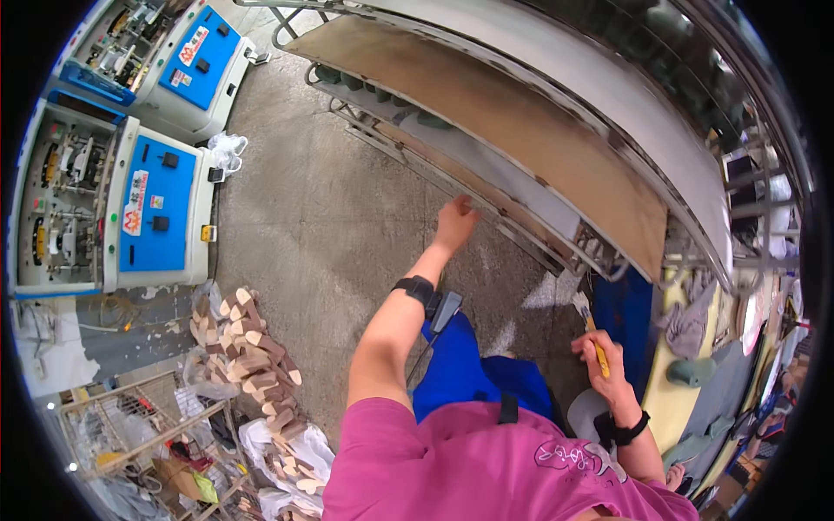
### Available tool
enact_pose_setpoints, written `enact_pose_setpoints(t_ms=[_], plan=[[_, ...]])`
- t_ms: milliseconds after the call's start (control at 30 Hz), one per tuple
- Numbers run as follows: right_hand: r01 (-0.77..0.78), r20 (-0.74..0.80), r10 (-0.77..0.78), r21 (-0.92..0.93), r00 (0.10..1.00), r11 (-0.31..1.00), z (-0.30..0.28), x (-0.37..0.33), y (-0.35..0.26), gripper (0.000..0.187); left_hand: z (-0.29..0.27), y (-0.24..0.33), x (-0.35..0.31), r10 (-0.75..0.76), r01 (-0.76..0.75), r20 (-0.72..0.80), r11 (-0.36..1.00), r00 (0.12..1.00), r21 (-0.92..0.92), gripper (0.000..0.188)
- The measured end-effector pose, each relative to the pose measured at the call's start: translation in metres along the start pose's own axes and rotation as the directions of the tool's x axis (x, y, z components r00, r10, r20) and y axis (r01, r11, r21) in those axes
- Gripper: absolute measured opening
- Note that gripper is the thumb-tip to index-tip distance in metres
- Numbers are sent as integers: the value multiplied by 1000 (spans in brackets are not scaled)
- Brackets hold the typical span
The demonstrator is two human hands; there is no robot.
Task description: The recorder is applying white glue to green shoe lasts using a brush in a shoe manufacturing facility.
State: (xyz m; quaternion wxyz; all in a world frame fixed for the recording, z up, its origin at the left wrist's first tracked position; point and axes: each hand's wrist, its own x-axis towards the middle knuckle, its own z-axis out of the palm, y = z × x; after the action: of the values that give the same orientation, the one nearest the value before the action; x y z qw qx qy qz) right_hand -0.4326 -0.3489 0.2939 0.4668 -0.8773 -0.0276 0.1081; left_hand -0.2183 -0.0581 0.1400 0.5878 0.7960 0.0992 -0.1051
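My right hand (605,360) is closed round the yellow handle of a brush (601,356), whose pale flat head (581,303) points away from me. My left hand (458,221) reaches forward over the floor, its fingers loosely bent and apart, with nothing visible in them. Its fingertips are beside the lower edge of a metal rack (512,227); whether they touch it I cannot tell. Long brown boards (486,104) lie on the rack's tiers. Several dark green rounded pieces (382,94) sit on the tier below the upper brown board.
Two blue-and-white machines (161,204) stand at the left. Brown and cream shoe-sole-like pieces (256,356) are heaped on the floor near a wire cart (130,425) with bags. To the right is a yellow-edged bench (686,382) carrying a grey cloth (689,323) and a green piece (691,372).
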Motion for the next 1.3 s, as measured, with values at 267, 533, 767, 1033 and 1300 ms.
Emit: enact_pose_setpoints(t_ms=[267, 533, 767, 1033, 1300], plan=[[-291, 47, 293, -38, 955, 956, 35, 53, -41, 12, -14, 4, 159, 270, -184, -135, 875, 953, 448, 74], [-389, -143, 380, -39, 914, 920, 49, 72, -59, 5, -13, -94, 248, 384, -308, 22, 704, 923, 640, 77], [-401, -123, 405, 57, 906, 914, 61, 58, -63, 9, -48, -66, 191, 278, -333, 206, 568, 938, 752, 79], [-148, -115, 147, 1, 982, 989, 42, 48, -55, 7, -77, 16, 62, -304, 329, 592, 942, 747, 69, 72], [81, -345, -69, 20, 936, 997, 5, -36, -34, 5, -53, 64, -110, -328, 651, 825, 757, 460, -62, 82]])
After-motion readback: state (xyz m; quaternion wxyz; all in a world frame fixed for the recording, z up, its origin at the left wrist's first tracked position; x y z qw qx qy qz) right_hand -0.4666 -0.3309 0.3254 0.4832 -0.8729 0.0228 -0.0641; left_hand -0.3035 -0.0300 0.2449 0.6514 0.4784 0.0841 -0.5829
